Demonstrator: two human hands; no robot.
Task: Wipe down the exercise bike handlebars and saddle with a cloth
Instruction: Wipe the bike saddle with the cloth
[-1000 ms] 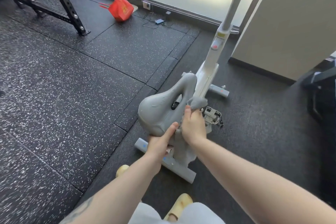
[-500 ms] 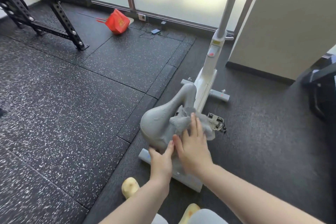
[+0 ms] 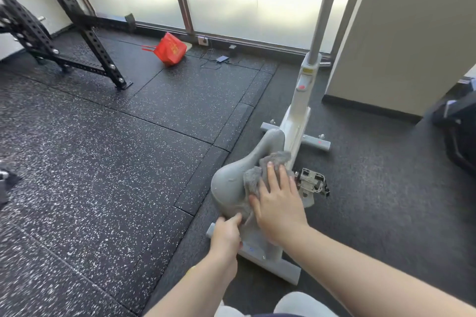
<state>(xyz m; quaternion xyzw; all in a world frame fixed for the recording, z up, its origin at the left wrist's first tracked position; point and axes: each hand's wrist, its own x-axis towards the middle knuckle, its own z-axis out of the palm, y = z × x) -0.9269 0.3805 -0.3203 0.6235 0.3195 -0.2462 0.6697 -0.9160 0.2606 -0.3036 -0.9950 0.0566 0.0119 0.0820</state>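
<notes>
Currently my right hand point(image 3: 277, 203) presses the crumpled grey cloth point(image 3: 260, 175) flat-fingered onto the grey moulded saddle point(image 3: 231, 185). My left hand point(image 3: 226, 237) grips the saddle's rear edge; its long axis runs ahead toward the nose.

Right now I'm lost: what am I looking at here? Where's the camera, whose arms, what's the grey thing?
There is one view, from a wide-angle camera worn on a person's head, looking forward and down. The two bare arms are that person's.

The grey shape is the saddle of a white exercise bike. The right hand lies flat with straight fingers, pressing a grey cloth onto the saddle. The left hand grips the saddle's rear edge, apparently to steady it.

The bike stands on a speckled black rubber floor. One pedal shows right of the saddle. Further back are a red bag and a black rack.
</notes>
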